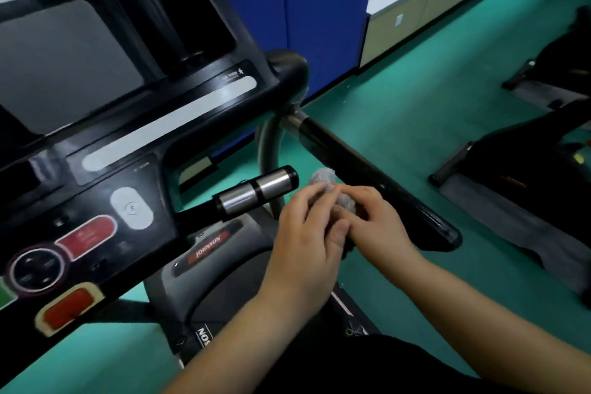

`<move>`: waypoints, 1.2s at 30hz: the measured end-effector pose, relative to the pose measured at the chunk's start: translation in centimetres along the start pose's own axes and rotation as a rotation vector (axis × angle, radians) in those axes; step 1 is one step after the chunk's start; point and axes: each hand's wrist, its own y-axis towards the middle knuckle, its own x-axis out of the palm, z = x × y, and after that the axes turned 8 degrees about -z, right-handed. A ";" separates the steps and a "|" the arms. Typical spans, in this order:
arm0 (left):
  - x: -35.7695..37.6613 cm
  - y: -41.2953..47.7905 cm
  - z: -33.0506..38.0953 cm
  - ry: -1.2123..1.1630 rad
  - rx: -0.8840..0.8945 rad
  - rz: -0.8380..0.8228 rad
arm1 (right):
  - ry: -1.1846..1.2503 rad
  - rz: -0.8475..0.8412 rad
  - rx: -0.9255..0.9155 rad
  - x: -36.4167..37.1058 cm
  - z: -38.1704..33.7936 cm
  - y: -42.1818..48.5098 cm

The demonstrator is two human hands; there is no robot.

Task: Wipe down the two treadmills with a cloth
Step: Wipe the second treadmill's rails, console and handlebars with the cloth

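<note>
A black treadmill console (134,144) with red buttons and a grey screen fills the left. Its short pulse grip with silver bands (256,193) sticks out toward the middle, and a long black side handrail (377,182) runs down to the right. A bunched grey cloth (332,187) sits between my two hands, just right of the pulse grip and beside the handrail. My left hand (307,233) holds the cloth from the left, fingers curled over it. My right hand (374,224) pinches it from the right. A second treadmill (511,189) stands at the right.
Green floor (431,112) spreads between the two machines. Blue wall panels (319,9) rise behind the console, and a low beige cabinet with a pale top (425,6) runs along the far right wall. The treadmill's grey motor cover with a red logo (211,246) lies below the console.
</note>
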 end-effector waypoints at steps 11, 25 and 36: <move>6.2 5.3 0.6 -0.325 -0.184 0.087 | -0.299 0.361 -0.076 -7.8 7.6 -4.1; 14.4 9.9 -1.4 0.150 0.394 -0.125 | -0.100 0.300 0.313 -11.5 11.5 -4.9; 10.8 13.9 -6.2 0.163 0.347 0.022 | -0.104 0.246 0.351 -12.0 11.7 -4.8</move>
